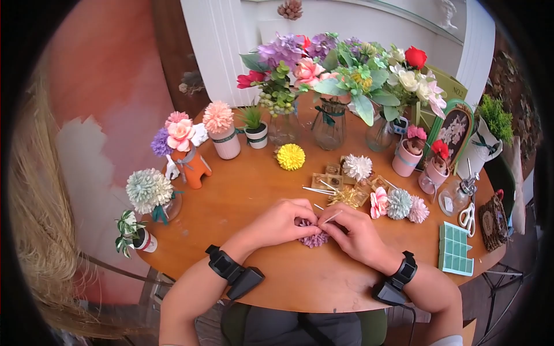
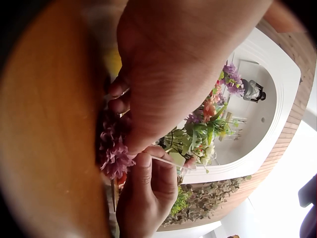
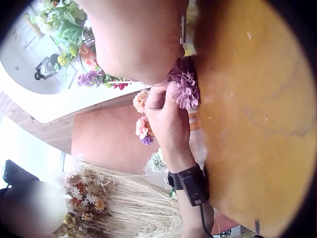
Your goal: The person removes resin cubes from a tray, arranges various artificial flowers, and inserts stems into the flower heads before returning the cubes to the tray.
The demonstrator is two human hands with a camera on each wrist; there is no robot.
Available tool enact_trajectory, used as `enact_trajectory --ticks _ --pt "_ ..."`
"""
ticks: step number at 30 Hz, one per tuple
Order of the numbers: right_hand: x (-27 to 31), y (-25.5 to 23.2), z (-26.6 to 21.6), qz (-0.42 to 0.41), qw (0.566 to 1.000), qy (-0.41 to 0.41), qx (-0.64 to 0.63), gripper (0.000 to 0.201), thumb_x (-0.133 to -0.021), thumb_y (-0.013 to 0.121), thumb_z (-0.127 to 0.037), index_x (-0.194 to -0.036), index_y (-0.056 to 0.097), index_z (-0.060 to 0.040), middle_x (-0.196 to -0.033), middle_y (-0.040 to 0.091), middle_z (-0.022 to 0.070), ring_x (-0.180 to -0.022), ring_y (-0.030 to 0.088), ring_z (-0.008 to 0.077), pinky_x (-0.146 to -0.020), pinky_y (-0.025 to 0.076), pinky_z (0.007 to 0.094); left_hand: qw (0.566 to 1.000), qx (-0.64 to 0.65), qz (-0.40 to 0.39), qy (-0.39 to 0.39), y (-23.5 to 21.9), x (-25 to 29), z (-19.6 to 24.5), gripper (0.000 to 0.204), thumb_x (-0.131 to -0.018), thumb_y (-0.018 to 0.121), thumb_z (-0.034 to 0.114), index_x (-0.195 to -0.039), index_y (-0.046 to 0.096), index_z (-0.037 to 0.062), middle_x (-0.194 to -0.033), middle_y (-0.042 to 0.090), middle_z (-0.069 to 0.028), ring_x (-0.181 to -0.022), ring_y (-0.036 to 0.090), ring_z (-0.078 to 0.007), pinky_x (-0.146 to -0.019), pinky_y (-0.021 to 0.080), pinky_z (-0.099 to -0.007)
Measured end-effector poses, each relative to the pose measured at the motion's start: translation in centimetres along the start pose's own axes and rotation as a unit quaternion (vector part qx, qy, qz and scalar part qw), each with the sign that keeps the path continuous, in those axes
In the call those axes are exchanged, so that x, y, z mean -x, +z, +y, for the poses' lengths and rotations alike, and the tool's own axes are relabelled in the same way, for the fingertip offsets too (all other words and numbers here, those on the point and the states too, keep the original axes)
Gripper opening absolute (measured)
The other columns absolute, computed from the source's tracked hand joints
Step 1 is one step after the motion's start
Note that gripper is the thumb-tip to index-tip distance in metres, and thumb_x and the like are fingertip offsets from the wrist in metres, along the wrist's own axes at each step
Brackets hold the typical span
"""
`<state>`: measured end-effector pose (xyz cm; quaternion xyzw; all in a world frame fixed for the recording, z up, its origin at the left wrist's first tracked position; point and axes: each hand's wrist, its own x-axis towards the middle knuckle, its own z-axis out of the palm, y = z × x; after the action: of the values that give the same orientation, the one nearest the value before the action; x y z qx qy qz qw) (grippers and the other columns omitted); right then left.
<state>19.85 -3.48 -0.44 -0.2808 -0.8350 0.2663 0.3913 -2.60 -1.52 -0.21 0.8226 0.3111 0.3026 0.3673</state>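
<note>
A mauve pompom-like artificial flower (image 1: 314,240) is held close over the tabletop at the front of the table. My left hand (image 1: 284,221) grips it from the left, fingers curled round its back. From the other side, my right hand (image 1: 356,233) pinches a thin white stick (image 1: 333,216) between thumb and forefinger, its lower end at the flower. In the left wrist view the stick (image 2: 166,160) juts out past the right thumb, and the flower's petals (image 2: 116,153) show below the left hand. The left hand's fingertips are partly hidden behind the flower.
Beyond the hands lie a yellow flower (image 1: 290,157), small boxes with gold tinsel (image 1: 345,196), and loose pink and pale blue flowers (image 1: 399,203). Glass vases (image 1: 329,131) stand at the back. To the right are a teal compartment tray (image 1: 456,249) and white scissors (image 1: 467,219).
</note>
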Motion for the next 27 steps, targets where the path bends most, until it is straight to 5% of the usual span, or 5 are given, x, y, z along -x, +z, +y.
enact_trajectory --ticks 5,10,15,21,27 --pt "0.0 0.0 -0.9 0.019 0.994 0.106 -0.006 0.041 -0.086 0.074 -0.013 -0.122 0.056 -0.0053 -0.113 0.060 0.0157 -0.096 0.064 0.0268 -0.079 0.052 0.0370 0.998 -0.011 0.043 -0.034 0.0 -0.1 0.4 0.012 -0.087 0.072 0.011 -0.091 0.071 -0.0002 -0.082 0.067 -0.0032 -0.073 0.062 -0.0106 -0.063 0.048 -0.0251" --pt "-0.6 -0.3 -2.4 0.007 0.991 -0.059 0.122 0.079 -0.073 0.085 -0.011 -0.142 0.045 -0.0095 -0.139 0.041 0.0197 -0.118 0.054 0.0382 -0.099 0.049 0.0438 0.942 0.295 0.076 -0.145 -0.6 -0.3 -0.2 0.014 -0.096 0.062 0.013 -0.102 0.066 0.0009 -0.081 0.067 -0.0034 -0.068 0.063 -0.0091 -0.057 0.049 -0.0206" --pt "-1.5 0.1 -2.0 0.029 0.979 -0.125 0.160 0.072 -0.072 0.083 -0.003 -0.136 0.052 -0.0087 -0.136 0.044 0.0199 -0.117 0.056 0.0358 -0.096 0.050 0.0412 0.879 0.463 0.055 -0.103 0.3 -0.5 -0.2 0.013 -0.097 0.060 0.011 -0.105 0.063 0.0013 -0.083 0.067 -0.0058 -0.068 0.065 -0.0113 -0.057 0.051 -0.0222" --pt "-6.3 0.6 -4.5 0.220 0.952 -0.140 0.159 0.055 -0.084 0.065 0.007 -0.136 0.049 -0.0003 -0.127 0.056 0.0189 -0.112 0.059 0.0287 -0.098 0.047 0.0364 0.830 0.548 0.090 -0.055 -0.6 -1.0 -0.6 0.062 -0.099 0.042 0.063 -0.105 0.065 0.0061 -0.085 0.062 0.0003 -0.068 0.053 -0.0087 -0.057 0.039 -0.0234" --pt "-19.3 -0.6 -9.2 0.154 0.941 -0.169 0.248 0.035 -0.089 0.065 -0.001 -0.123 0.056 0.0004 -0.104 0.066 0.0139 -0.099 0.067 0.0241 -0.086 0.051 0.0327 0.794 0.601 0.090 -0.035 -2.0 -0.6 -1.4 0.079 -0.095 0.031 0.075 -0.101 0.066 0.0053 -0.084 0.060 -0.0014 -0.067 0.051 -0.0109 -0.060 0.040 -0.0254"
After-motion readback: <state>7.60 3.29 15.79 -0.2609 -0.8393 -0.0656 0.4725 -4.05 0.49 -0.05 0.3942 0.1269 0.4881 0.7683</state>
